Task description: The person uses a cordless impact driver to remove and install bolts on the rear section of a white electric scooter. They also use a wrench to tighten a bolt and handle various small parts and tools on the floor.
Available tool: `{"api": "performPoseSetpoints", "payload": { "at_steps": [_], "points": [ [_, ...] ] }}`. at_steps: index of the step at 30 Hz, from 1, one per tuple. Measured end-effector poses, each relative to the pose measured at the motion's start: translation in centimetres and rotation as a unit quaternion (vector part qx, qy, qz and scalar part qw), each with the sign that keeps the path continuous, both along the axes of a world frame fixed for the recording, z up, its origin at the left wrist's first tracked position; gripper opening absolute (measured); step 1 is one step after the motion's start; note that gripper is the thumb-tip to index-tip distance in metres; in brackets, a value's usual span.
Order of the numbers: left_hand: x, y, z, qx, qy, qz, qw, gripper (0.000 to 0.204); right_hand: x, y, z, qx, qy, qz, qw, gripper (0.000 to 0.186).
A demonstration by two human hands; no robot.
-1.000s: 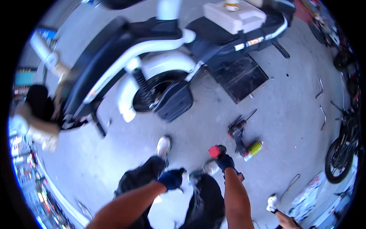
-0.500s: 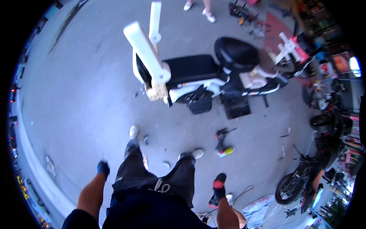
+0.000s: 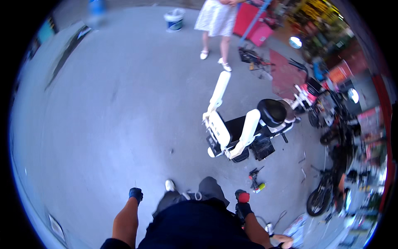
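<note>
Tool [image 3: 243,198] is held in the right hand [image 3: 246,208], beside the wearer's right leg, above the floor [image 3: 124,103]. Look: compact, bright red rounded back, black front end; black body below, partly hidden by the hand and blurred. Fingers closed around it; exact finger placement cannot be told at this size. Both hands wear dark blue gloves.

Left hand [image 3: 136,194] hangs out to the left, well apart from the tool. Fist closed on a thin rod [image 3: 135,184], dark, upright, tip pointing away from the wearer; its lower end is hidden in the glove.

On the floor ahead of the right hand: second tool [image 3: 253,176], black and red, lying on its side, with a yellow-green can [image 3: 260,188] just beside it. Beyond these, a white and black scooter [image 3: 219,128] with two pale arms raised at the rear; black box [image 3: 263,150] at its near side. A person [image 3: 214,18] in a white skirt stands past the scooter.
</note>
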State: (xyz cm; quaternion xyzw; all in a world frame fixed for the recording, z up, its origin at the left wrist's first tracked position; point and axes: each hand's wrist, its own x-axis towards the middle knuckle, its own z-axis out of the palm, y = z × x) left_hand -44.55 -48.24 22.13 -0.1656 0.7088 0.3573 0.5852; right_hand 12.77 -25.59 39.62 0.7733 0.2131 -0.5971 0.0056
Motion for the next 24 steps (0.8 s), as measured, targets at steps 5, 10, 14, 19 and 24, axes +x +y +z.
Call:
{"api": "performPoseSetpoints", "payload": {
  "at_steps": [5,10,14,19,24],
  "points": [
    [-11.3,18.7,16.5,0.102,0.114,-0.16,0.975,0.027,-11.6,4.4,-0.6,0.101,0.04,0.089,0.99,0.012],
    [-21.0,22.9,17.3,0.175,0.12,-0.192,0.958,0.029,-19.7,6.7,-8.4,0.1,0.009,0.202,0.974,0.021],
    [-25.5,17.5,14.6,0.095,-0.043,-0.008,0.995,0.013,-24.7,6.4,-15.8,0.054,-0.034,0.329,0.942,0.025],
    [-26.9,25.5,16.8,0.019,0.07,-0.303,0.95,0.014,-33.4,8.7,-15.8,-0.077,0.09,0.184,0.976,0.018],
    [-30.2,38.0,14.7,0.035,0.07,-0.391,0.917,0.015,-38.0,10.5,-14.9,0.118,-0.024,0.263,0.957,0.027]
  ]
}}
